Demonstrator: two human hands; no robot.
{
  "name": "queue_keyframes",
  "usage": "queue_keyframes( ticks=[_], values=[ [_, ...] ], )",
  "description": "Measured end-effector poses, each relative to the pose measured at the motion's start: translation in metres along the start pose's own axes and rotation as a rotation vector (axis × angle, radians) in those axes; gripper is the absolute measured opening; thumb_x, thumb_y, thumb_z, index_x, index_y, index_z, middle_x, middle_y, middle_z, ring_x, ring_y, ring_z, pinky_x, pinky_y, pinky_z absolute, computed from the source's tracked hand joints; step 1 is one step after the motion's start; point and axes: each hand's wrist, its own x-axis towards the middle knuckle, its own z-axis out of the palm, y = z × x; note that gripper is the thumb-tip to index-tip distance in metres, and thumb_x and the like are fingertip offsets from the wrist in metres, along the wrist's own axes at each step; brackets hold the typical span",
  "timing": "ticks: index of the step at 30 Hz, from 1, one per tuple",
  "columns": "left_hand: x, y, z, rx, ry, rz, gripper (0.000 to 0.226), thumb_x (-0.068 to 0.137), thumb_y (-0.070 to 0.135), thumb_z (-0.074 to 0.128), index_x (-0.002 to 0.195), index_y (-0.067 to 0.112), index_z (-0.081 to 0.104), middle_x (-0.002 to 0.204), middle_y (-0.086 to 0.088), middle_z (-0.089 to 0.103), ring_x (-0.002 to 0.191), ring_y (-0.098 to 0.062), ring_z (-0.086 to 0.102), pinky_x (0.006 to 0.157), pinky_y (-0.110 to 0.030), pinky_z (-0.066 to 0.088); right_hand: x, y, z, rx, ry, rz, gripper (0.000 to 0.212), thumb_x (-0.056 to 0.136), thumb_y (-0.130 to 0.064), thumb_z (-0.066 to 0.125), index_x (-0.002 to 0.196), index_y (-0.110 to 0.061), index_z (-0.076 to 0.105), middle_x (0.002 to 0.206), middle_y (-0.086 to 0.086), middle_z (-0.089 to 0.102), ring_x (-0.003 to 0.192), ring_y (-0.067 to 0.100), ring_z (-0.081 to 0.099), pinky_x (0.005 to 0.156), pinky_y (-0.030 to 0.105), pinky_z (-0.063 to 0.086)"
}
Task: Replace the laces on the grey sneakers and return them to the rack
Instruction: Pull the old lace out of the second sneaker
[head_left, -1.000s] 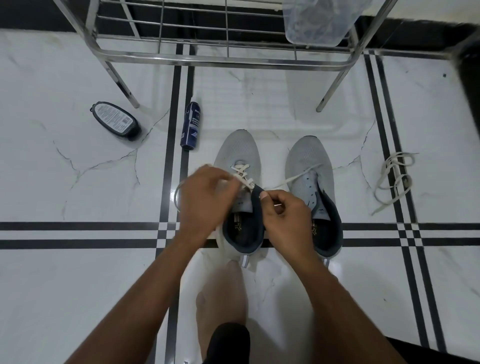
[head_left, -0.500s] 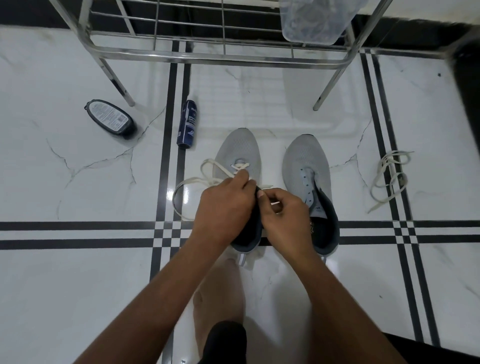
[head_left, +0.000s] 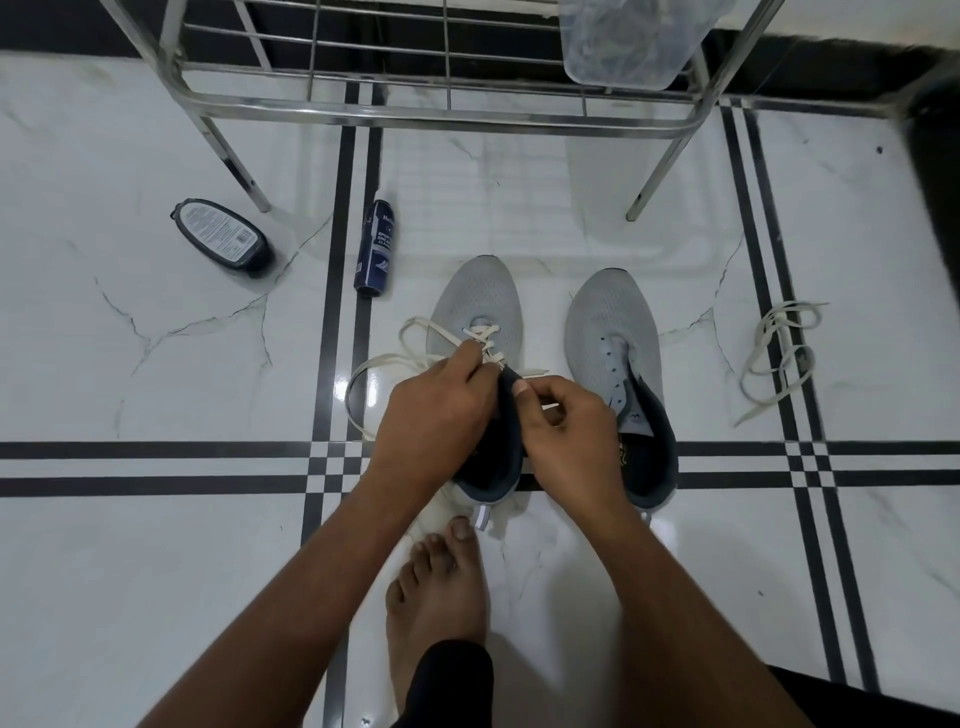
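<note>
Roughly halfway through the first shoe, judging by the eyelets: the left-hand grey mesh sneaker with the dark collar (head_left: 475, 312) carries a cream flat lace (head_left: 480, 340) crossed through its lower holes only, just beyond the fingertips of both hands. The left hand (head_left: 431, 415) has its fingers curled and pinching the lace where the crossings end; slack from it loops out over the floor to the outer side of that hand. The right hand (head_left: 569, 441) is also curled, thumb and forefinger clamped on the other end of the lace at the tongue, with a short stretch of lace poking out past the fingers toward the second shoe. Both hands are almost touching over the shoe's opening.

The matching grey mesh sneaker (head_left: 613, 332) sits just beside the right hand's knuckles, its eyelets bare, so it appears wholly unlaced. A loose tangle of off-white lace (head_left: 779, 353) lies well apart from the right hand on the white marble floor (head_left: 156, 571); whether it is the spare or a discarded one I cannot tell.

Still left, by my reading: the upper eyelets here, the whole second shoe, and putting both on the chrome wire rack (head_left: 441, 111) standing beyond the toes.
</note>
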Motion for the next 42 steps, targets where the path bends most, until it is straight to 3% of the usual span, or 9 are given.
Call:
queue_keyframes(
  ticks=[6, 11, 13, 17, 21, 25, 32, 38, 42],
  values=[
    [0.004, -0.012, -0.004, -0.194, -0.018, -0.040, 0.015, 0.100, 0.017, 0.064, 0.090, 0.011, 0.073, 0.091, -0.003, 0.062, 0.070, -0.019, 0.065, 0.056, -0.035, 0.050, 0.001, 0.002, -0.001, -0.014, 0.007, 0.018, 0.018, 0.106, -0.035, 0.065, 0.103, -0.026, 0.080, 0.085, -0.014, 0.078, 0.074, 0.007, 0.074, 0.075, 0.040, 0.065],
    [0.005, -0.071, -0.034, -1.146, 0.525, -1.459, 0.023, 0.084, 0.020, 0.078, 0.074, 0.005, 0.063, 0.067, -0.001, 0.048, 0.058, -0.016, 0.039, 0.054, -0.025, 0.041, 0.002, 0.003, -0.005, 0.014, 0.053, 0.065, 0.017, 0.106, -0.031, 0.065, 0.098, -0.024, 0.079, 0.083, -0.013, 0.077, 0.076, 0.008, 0.072, 0.079, 0.041, 0.064],
    [-0.010, -0.084, -0.039, -1.088, 0.381, -1.675, 0.029, 0.082, 0.027, 0.079, 0.075, 0.014, 0.054, 0.069, -0.001, 0.047, 0.056, -0.019, 0.038, 0.048, -0.024, 0.042, 0.000, 0.001, -0.006, 0.006, 0.041, 0.061, 0.015, 0.104, -0.033, 0.066, 0.102, -0.025, 0.079, 0.087, -0.013, 0.077, 0.077, 0.006, 0.073, 0.081, 0.040, 0.064],
    [-0.027, -0.025, -0.041, -0.662, 0.200, -0.982, 0.034, 0.092, 0.040, 0.079, 0.118, 0.026, 0.063, 0.101, 0.007, 0.061, 0.077, -0.009, 0.061, 0.066, -0.021, 0.048, 0.008, -0.014, -0.011, -0.088, 0.024, -0.090, 0.026, 0.103, -0.039, 0.067, 0.126, -0.030, 0.074, 0.116, -0.018, 0.070, 0.087, -0.002, 0.068, 0.082, 0.023, 0.059],
    [-0.022, 0.008, -0.026, -0.459, 0.097, -0.351, 0.025, 0.098, 0.032, 0.073, 0.120, 0.020, 0.073, 0.106, 0.006, 0.072, 0.091, -0.009, 0.065, 0.081, -0.025, 0.054, 0.036, -0.026, -0.008, -0.468, -0.154, -0.385, 0.025, 0.100, -0.035, 0.066, 0.122, -0.028, 0.077, 0.131, -0.013, 0.058, 0.118, 0.009, 0.055, 0.094, 0.029, 0.052],
    [-0.018, 0.006, -0.016, -0.364, 0.095, -0.327, 0.016, 0.103, 0.030, 0.070, 0.112, 0.019, 0.078, 0.096, 0.004, 0.076, 0.083, -0.011, 0.069, 0.074, -0.027, 0.057, 0.053, -0.037, -0.004, -0.834, -0.219, -0.485, 0.021, 0.096, -0.033, 0.071, 0.112, -0.028, 0.082, 0.133, -0.009, 0.058, 0.121, 0.021, 0.047, 0.097, 0.042, 0.043],
    [-0.025, -0.007, -0.013, -0.776, 0.160, -0.721, 0.009, 0.100, 0.023, 0.073, 0.096, 0.019, 0.081, 0.083, 0.014, 0.077, 0.075, -0.006, 0.073, 0.068, -0.022, 0.059, 0.058, -0.036, 0.005, -0.841, -0.228, -0.609, 0.015, 0.096, -0.035, 0.071, 0.094, -0.025, 0.082, 0.120, -0.008, 0.063, 0.115, 0.019, 0.051, 0.095, 0.041, 0.043],
    [-0.035, -0.019, -0.011, -0.860, 0.126, -0.754, 0.007, 0.099, 0.022, 0.075, 0.094, 0.019, 0.080, 0.082, 0.008, 0.076, 0.077, -0.015, 0.074, 0.071, -0.037, 0.064, 0.055, -0.016, -0.033, -0.357, 0.265, -0.167, 0.024, 0.093, -0.028, 0.071, 0.115, -0.021, 0.077, 0.131, 0.001, 0.059, 0.125, 0.025, 0.053, 0.094, -0.002, 0.026],
    [-0.033, -0.021, -0.012, -0.886, 0.103, -0.727, 0.007, 0.098, 0.025, 0.077, 0.094, 0.020, 0.080, 0.082, 0.009, 0.077, 0.077, -0.016, 0.074, 0.072, -0.043, 0.065, 0.037, -0.029, 0.006, -0.670, -0.105, -0.530, 0.021, 0.093, -0.038, 0.075, 0.111, -0.030, 0.081, 0.143, -0.005, 0.055, 0.128, 0.023, 0.045, 0.102, 0.040, 0.043]
  ],
)
